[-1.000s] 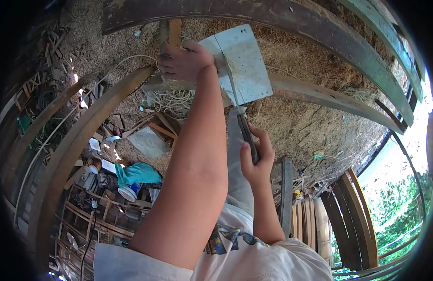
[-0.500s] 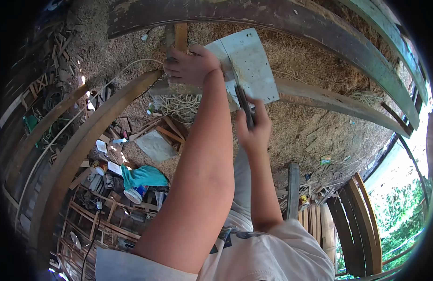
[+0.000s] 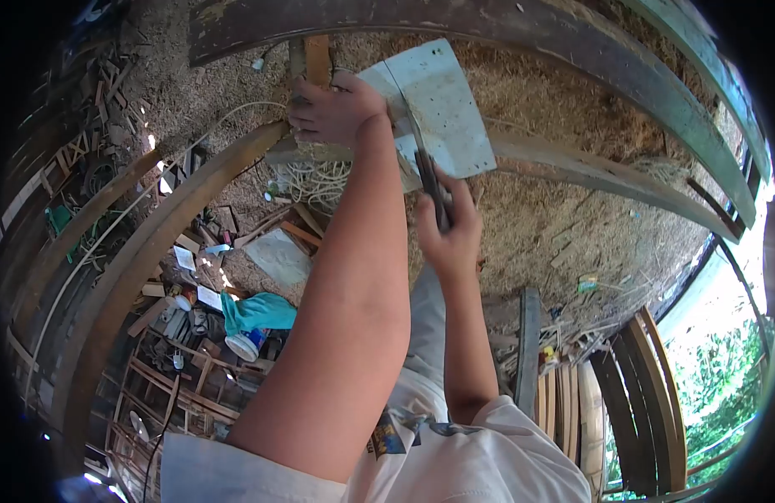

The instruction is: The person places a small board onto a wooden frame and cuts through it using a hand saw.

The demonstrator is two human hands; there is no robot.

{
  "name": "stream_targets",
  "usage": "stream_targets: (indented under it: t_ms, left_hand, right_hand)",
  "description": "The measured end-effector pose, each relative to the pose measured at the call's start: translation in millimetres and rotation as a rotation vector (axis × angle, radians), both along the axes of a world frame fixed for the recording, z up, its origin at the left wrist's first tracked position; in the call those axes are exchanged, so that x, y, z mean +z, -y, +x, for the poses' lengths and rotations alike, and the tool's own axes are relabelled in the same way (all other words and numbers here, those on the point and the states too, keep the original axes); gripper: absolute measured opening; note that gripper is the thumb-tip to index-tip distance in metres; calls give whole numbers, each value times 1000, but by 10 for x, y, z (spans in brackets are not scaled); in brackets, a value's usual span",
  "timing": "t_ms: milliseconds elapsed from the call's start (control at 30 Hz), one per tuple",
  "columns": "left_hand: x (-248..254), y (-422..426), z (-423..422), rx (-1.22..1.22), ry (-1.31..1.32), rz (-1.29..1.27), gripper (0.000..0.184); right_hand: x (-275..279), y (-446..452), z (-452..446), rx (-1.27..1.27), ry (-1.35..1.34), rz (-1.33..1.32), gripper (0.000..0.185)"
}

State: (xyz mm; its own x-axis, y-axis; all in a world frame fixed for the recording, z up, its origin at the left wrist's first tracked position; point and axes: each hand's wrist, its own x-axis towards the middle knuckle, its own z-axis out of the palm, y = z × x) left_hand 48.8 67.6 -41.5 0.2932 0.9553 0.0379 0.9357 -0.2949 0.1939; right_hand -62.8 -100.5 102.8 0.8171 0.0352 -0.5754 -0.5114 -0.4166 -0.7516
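My right hand (image 3: 451, 228) is wrapped around the dark handle of a handsaw (image 3: 430, 180). Its thin blade, seen nearly edge-on, runs up and away across a pale, worn board (image 3: 450, 105) dotted with small holes. Left of the blade, my left hand (image 3: 337, 109) grips and presses a piece of wood (image 3: 318, 60) whose brown end sticks out past the fingers. The palm and forearm hide most of that piece. I cannot make out where the saw teeth meet the wood.
A long dark curved beam (image 3: 362, 21) crosses the far side. Another timber (image 3: 589, 168) runs right behind the board. Coiled cord (image 3: 312, 180) lies below my left hand. Teal cloth (image 3: 257, 312), a white tub (image 3: 245, 345) and wood scraps lie at lower left. Sawdust covers the ground.
My right hand and the saw have drawn back slightly toward my body relative to the board. My left hand keeps its place on the wood. The whole view has shifted a little.
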Motion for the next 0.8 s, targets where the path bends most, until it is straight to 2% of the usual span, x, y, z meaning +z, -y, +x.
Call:
stream_targets:
  t_ms: [33,67,100,167,233,267,333,400,467,533,600,667,700,800]
  left_hand:
    - [-36,22,-39,-1,-10,-5,66]
    - [-86,9,-4,-5,28,94,63]
    - [-58,3,23,-9,60,192,61]
    - [42,32,-34,26,38,88,61]
    - [45,12,100,58,60,-3,60]
    - [-39,17,25,31,53,78,60]
    - [-85,-39,64,-1,64,166,60]
    - [-119,-13,2,25,49,128,61]
    - [-95,4,46,18,43,106,61]
    - [17,16,-25,24,20,86,62]
    - [127,9,87,66,-37,-106,65]
    - [-18,6,10,57,-18,-20,62]
    - [-30,-5,57,51,14,69,61]
    - [-56,5,22,33,46,83,59]
  right_hand:
    - [151,138,-314,-25,87,23,36]
    - [220,227,-461,-47,190,53,35]
    - [277,275,-451,-47,192,53,35]
    - [429,355,-440,-79,69,110,38]
    - [4,82,-75,-29,59,34,38]
    - [-105,-1,-3,25,8,-55,39]
    - [-158,-49,33,-4,65,-23,39]
    - [5,48,-204,-60,85,-20,40]
    - [306,266,-610,-182,197,115,41]
    - [411,351,-589,-136,97,110,41]
    - [238,242,-300,-83,45,123,42]
    - [-126,-111,72,29,83,-64,42]
    - [-131,-93,91,29,93,-56,42]
    - [91,77,-209,-13,89,-33,42]
